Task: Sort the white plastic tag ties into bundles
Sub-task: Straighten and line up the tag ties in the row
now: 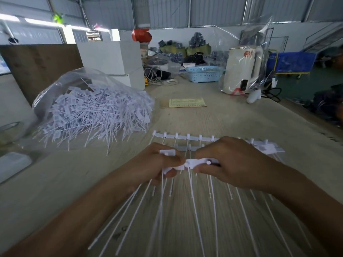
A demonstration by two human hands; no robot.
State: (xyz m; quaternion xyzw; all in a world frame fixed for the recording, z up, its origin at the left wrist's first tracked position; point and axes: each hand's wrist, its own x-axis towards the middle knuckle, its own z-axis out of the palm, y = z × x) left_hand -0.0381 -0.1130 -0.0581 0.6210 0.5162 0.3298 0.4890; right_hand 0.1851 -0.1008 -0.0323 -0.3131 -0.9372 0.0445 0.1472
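1. My left hand (163, 164): fingers curled round the flat heads of several white tag ties (193, 163), their tails fanning toward me.
2. My right hand (228, 160): pinching the same cluster's heads, touching the left.
3. Row of ties (200, 138): laid side by side on the desk (232, 115), just beyond my hands.
4. Loose heap of ties (98, 112): spilling from a clear bag (61, 80), far left.

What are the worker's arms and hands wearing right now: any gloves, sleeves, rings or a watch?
Nothing that shows. The left hand and right hand are bare, with no gloves. Both forearms are uncovered as far as the frame's lower edge, so no sleeve or cuff shows. No watch, bracelet or ring is visible on either wrist or on the fingers; nails look short and unpainted.
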